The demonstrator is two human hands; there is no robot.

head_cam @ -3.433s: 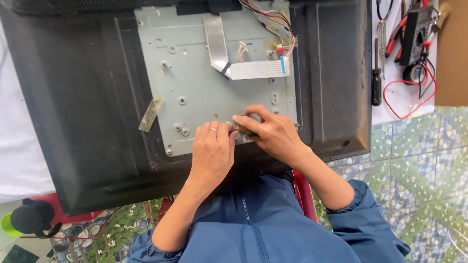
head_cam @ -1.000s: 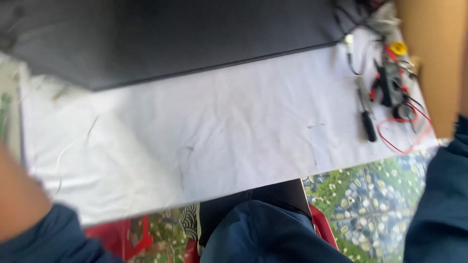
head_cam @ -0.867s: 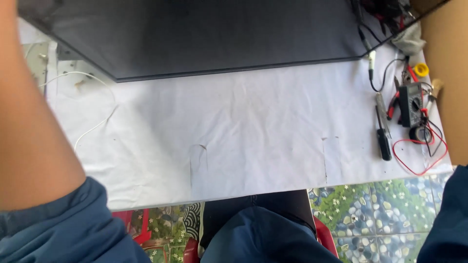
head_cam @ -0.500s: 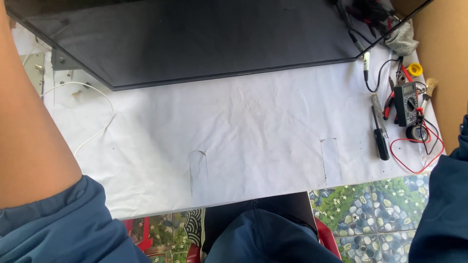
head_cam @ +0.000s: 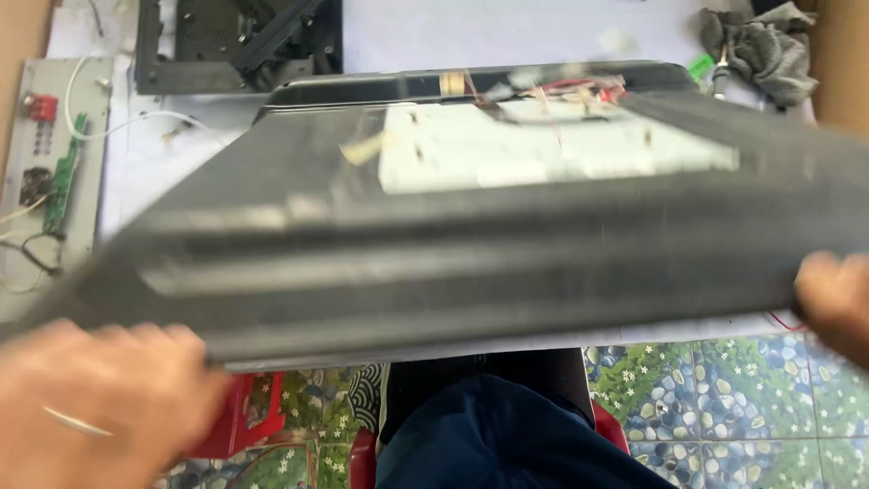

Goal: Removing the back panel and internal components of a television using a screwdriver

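Note:
A large dark grey flat-screen panel (head_cam: 453,263) fills the middle of the view, raised and tilted, blurred by motion. On its back sits a pale metal plate (head_cam: 552,145) with thin red wires near its far edge. My left hand (head_cam: 100,398), with a ring on one finger, grips the panel's near left corner. My right hand (head_cam: 837,303) holds the near right edge; only part of it shows at the frame's side.
A white sheet (head_cam: 507,32) covers the table. A grey circuit board (head_cam: 54,181) with white wires lies at the left. A black metal frame (head_cam: 235,45) sits at the back left, a grey rag (head_cam: 756,45) at the back right. Patterned floor (head_cam: 724,398) below.
The panel lay flat at the far side of the table with the white sheet bare before me; now both hands hold it lifted and tilted toward me, its back plate showing.

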